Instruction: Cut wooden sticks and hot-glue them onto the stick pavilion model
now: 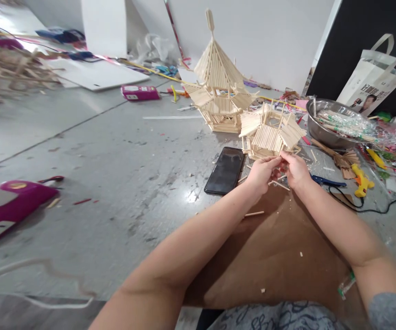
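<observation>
My left hand (262, 173) and my right hand (296, 168) meet just in front of a small wooden-stick pavilion model (270, 134) on the grey floor. Both hands have their fingers pinched together around thin wooden sticks (280, 184) held between them. A taller stick pagoda (217, 87) with a pointed roof stands behind the small model. A black phone (226, 170) lies flat just left of my left hand. Under my forearms is a brown cardboard sheet (273, 247) with loose sticks and chips on it.
A metal bowl (325, 130) with sticks and wrapped packets sits to the right, near a yellow glue gun (361, 179), blue pliers (327, 180) and a white tote bag (373, 78). A magenta box (7, 206) lies left, another magenta box (139, 92) further back, white boards (98, 75) behind.
</observation>
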A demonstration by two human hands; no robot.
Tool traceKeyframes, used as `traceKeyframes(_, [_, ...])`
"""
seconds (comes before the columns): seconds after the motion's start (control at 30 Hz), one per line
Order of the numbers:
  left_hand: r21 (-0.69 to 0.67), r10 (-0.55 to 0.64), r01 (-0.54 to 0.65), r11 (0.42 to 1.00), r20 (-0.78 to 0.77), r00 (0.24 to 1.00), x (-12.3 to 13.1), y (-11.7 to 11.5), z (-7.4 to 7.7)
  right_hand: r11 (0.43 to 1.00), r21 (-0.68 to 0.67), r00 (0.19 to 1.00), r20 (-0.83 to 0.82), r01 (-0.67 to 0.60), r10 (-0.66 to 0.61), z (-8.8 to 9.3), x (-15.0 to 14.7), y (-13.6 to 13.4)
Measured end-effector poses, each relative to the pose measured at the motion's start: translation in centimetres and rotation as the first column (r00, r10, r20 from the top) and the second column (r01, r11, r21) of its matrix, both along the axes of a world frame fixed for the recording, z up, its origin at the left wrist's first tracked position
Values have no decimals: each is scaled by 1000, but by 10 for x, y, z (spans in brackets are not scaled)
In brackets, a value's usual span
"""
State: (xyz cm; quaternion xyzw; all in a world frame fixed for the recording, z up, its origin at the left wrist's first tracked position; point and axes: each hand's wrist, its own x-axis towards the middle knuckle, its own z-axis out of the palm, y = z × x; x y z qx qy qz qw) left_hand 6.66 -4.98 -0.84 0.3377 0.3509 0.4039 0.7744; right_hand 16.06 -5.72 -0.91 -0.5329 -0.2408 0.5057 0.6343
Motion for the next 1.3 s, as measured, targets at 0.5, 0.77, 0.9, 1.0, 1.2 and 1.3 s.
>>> traceKeyframes(0.5, [31,26,-26,999,20,999,4,7,0,998,43,994,99,-49,45,2,5,5])
traceKeyframes(0.77, [30,14,-15,999,29,999,3,11,-5,998,32,990,134,-55,50,0,6,6])
traceKeyframes(0.9, [22,16,-17,1000,24,1000,2,12,-5,998,25,986,161,-51,46,3,6,6])
traceKeyframes(1.0, [36,11,-12,999,19,1000,2,13,-5,998,20,982,184,-56,51,5,6,5])
traceKeyframes(1.2, [43,4,-5,999,6,1000,1,13,-5,997,15,972,225,-70,65,4,8,5])
traceKeyframes(1.3, [58,3,-3,998,3,1000,1,14,-6,998,9,966,252,-67,62,4,7,5])
